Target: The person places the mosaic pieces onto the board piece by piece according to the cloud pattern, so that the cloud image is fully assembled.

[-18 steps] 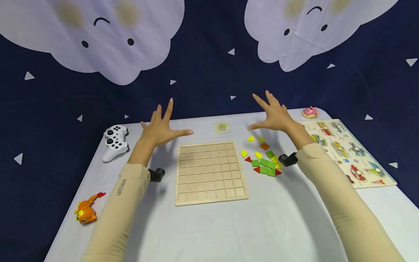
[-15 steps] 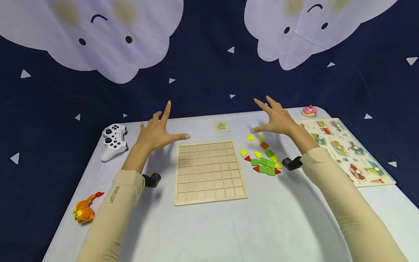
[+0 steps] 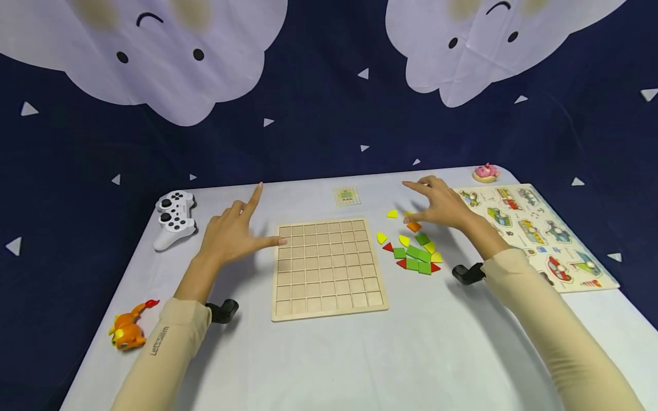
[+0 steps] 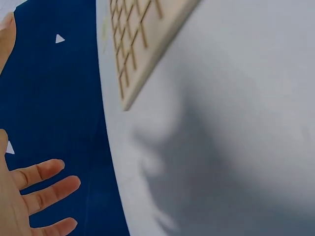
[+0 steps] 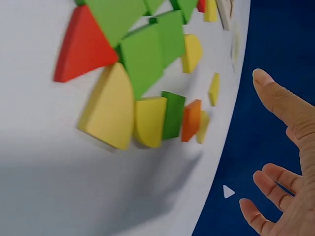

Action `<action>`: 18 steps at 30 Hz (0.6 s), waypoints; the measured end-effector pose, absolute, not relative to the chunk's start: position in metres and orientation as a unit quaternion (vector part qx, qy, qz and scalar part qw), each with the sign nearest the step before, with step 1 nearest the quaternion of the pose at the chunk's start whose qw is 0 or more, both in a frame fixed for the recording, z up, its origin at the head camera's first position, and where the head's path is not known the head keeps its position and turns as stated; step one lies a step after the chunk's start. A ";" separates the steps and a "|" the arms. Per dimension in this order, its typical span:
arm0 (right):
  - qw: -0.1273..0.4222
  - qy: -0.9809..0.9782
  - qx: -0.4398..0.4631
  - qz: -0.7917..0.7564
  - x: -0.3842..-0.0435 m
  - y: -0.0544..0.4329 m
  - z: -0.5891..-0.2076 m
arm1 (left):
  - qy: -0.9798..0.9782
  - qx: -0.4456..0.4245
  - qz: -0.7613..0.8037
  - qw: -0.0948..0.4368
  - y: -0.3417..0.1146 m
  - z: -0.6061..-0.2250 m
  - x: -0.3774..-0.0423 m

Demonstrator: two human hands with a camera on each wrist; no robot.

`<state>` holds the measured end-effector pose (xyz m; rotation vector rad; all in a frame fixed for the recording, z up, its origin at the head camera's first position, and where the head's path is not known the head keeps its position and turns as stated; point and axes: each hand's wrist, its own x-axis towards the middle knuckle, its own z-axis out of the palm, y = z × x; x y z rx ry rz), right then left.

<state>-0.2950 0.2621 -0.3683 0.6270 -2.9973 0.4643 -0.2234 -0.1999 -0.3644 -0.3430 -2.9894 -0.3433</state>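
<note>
My left hand [image 3: 228, 235] hovers at the left of a wooden grid board [image 3: 329, 268], its thumb stretched out over the board's upper left corner in the head view. Nothing is in it; the left wrist view shows spread fingers [image 4: 47, 194]. My right hand [image 3: 439, 204], also holding nothing, is above the far end of a loose group of flat coloured pieces. Its thumb overlaps the pieces near the orange square [image 3: 414, 226]. Among them are green squares [image 3: 413, 252], red triangles [image 3: 402, 264] and yellow quarter-rounds [image 3: 381, 237]. The board's cells hold no pieces.
Behind the board lies a small patterned card [image 3: 346, 196]. A white game controller [image 3: 176, 220] and an orange toy figure [image 3: 128, 331] are on the left. To the right are a vehicle picture puzzle [image 3: 532, 228] and a pink toy [image 3: 485, 173]. A dark cloth [image 3: 319, 154] hangs behind the table.
Both hands have come lower and closer to the table. The left has shifted left and nearer, while the right has dropped toward the pieces with its fingers drawn in somewhat.
</note>
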 end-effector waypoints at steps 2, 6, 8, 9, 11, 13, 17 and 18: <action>0.021 -0.967 0.205 0.147 -0.295 0.262 -0.373 | -0.985 -0.114 -0.114 0.056 -0.202 -0.369 -0.219; 0.012 -0.967 0.206 0.148 -0.293 0.261 -0.379 | -0.985 -0.118 -0.117 0.050 -0.205 -0.380 -0.211; 0.006 -0.967 0.203 0.151 -0.291 0.261 -0.381 | -0.984 -0.123 -0.119 0.044 -0.206 -0.385 -0.208; 0.005 -0.968 0.202 0.150 -0.291 0.261 -0.382 | -0.984 -0.125 -0.119 0.041 -0.206 -0.387 -0.206; 0.003 -0.968 0.201 0.149 -0.290 0.261 -0.383 | -0.984 -0.125 -0.122 0.033 -0.207 -0.391 -0.203; 0.003 -0.968 0.201 0.147 -0.290 0.261 -0.383 | -0.984 -0.124 -0.125 0.025 -0.208 -0.394 -0.200; 0.000 -0.969 0.200 0.148 -0.290 0.263 -0.385 | -0.984 -0.124 -0.131 0.005 -0.209 -0.399 -0.197; 0.000 -0.969 0.201 0.147 -0.290 0.265 -0.386 | -0.983 -0.124 -0.133 -0.002 -0.209 -0.401 -0.197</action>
